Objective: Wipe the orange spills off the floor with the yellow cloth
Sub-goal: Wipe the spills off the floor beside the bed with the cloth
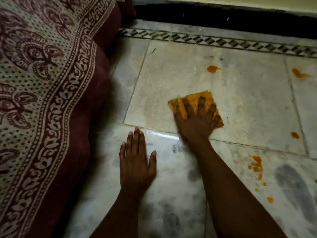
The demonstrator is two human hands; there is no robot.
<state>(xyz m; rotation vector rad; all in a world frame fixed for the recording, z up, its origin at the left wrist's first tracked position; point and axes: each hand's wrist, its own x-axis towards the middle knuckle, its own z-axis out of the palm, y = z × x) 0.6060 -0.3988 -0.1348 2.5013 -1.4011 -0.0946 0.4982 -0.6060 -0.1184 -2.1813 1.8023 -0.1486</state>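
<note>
My right hand (197, 119) presses flat on the folded yellow cloth (193, 98), fingers spread over it, on the pale marble floor (171, 79). My left hand (135, 162) lies open and flat on the floor to the left and nearer, holding nothing. Orange spills mark the floor: one blob (212, 69) beyond the cloth, a streak (299, 74) at the far right, a small spot (295, 135) right of the cloth, and a scattered patch (256, 164) near my right forearm. The tile left of the cloth looks smeared and damp.
A mattress with a maroon and cream patterned bedcover (42, 100) fills the left side, its edge close to my left hand. A patterned border strip (223, 42) and a dark skirting (223, 19) run along the wall at the top. Dark footprints (295, 182) smudge the near tiles.
</note>
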